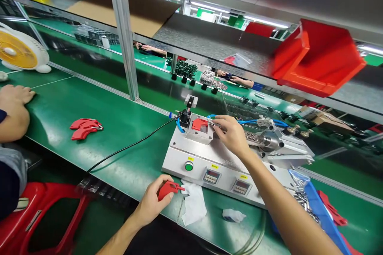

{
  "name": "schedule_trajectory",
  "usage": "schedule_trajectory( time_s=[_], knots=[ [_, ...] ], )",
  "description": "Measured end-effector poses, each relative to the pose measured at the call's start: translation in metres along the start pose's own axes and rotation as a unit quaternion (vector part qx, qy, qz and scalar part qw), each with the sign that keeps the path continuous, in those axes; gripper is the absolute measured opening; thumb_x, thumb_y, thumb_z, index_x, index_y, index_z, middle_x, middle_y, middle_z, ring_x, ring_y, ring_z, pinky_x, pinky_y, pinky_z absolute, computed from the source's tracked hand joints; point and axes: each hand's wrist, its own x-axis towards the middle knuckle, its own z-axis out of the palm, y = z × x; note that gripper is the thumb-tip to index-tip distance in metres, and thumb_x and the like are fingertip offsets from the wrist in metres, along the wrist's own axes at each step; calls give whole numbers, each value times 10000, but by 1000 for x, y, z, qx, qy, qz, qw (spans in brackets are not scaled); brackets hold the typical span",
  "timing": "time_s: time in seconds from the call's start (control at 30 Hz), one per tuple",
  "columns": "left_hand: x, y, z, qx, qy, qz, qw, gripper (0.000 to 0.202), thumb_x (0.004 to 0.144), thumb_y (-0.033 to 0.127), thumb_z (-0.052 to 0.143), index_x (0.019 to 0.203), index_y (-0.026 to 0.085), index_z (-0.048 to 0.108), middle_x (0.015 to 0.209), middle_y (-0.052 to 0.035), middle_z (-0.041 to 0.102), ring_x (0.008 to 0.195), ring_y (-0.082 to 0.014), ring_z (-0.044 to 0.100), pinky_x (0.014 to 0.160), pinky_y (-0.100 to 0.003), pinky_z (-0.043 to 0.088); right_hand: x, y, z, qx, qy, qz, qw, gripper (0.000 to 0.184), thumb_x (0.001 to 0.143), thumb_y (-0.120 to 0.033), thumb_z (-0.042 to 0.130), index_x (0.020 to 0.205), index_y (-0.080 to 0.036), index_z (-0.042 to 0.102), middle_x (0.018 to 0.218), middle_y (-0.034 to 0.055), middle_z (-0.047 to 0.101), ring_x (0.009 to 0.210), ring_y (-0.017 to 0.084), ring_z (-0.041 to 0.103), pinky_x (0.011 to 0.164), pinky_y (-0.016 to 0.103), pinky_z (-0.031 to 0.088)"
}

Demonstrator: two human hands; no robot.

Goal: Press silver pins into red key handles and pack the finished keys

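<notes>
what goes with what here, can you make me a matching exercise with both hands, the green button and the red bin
1 left hand
2 right hand
3 green button
4 red bin

A on the overhead shelf
B on the machine front panel
C gripping a loose red part
D at the seated red part

Pairs: 1-C, 2-D, 3-B, 4-A
</notes>
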Motion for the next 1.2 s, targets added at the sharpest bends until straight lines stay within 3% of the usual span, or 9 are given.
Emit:
schedule_trajectory(
  time_s=[0.1,0.27,0.4,0.5,0.63,0.77,0.9,1.0,1.2],
  knots=[
    [1,-1,1,-30,-26,-14,999,343,898,344,665,1193,214,548,1009,-35,681,764,-170,613,758,-304,497,16,-12,7,-39,-54,-10,998,238,954,-216,581,1050,-235,798,1296,113,699,1174,322,630,1001,502,542],
    [1,-7,4,-50,-18,-26,998,387,926,381,657,1211,233,441,850,16,639,625,-137,575,652,-284,468,49,-30,7,-61,-101,2,993,143,857,-99,652,833,-195,756,1169,115,714,1013,281,654,867,406,556],
    [-3,-9,6,-12,9,19,1000,303,948,339,623,1192,223,485,1062,-69,695,871,-196,683,798,-332,545,50,-37,-23,-18,-14,-7,1000,126,919,-170,593,934,-182,717,1128,116,704,1019,277,652,916,419,527],
    [-5,-2,3,58,54,97,992,257,926,303,636,1162,213,583,1179,-101,658,1027,-237,675,871,-358,565,17,-34,-47,29,20,-25,999,125,929,-213,580,967,-202,699,1044,85,730,956,258,674,868,389,522],
    [15,40,-3,171,125,233,949,214,918,267,651,1127,223,658,1056,-65,660,954,-227,663,821,-335,569,-49,-16,-48,9,-44,7,999,168,939,-226,551,957,-211,718,987,87,766,904,259,708,808,373,541],
    [75,122,2,294,170,350,873,229,926,221,643,1155,211,652,1032,-55,696,889,-210,653,827,-333,556,-87,1,-28,-24,-63,42,997,218,936,-232,535,977,-217,748,990,101,781,933,278,720,826,411,585],
    [141,191,26,536,93,294,786,155,941,173,622,1090,173,663,1051,-94,699,985,-263,673,839,-356,540,-105,-1,-25,-46,-27,22,998,287,951,-273,542,1152,-205,734,1275,157,716,1183,331,668,978,504,578],
    [167,208,43,650,48,209,729,140,956,184,601,1058,166,695,1001,-120,697,989,-318,683,774,-379,530,-123,-4,-37,-62,-16,14,998,306,995,-330,510,1186,-215,718,1353,162,669,1227,340,649,981,513,582],
    [158,190,45,658,52,225,717,234,1020,189,502,1071,129,722,1098,-173,675,1068,-341,619,826,-417,510,-178,-2,-71,-94,-24,15,995,329,1048,-367,430,1145,-217,706,1251,148,700,1105,303,711,853,431,618]
  ],
)
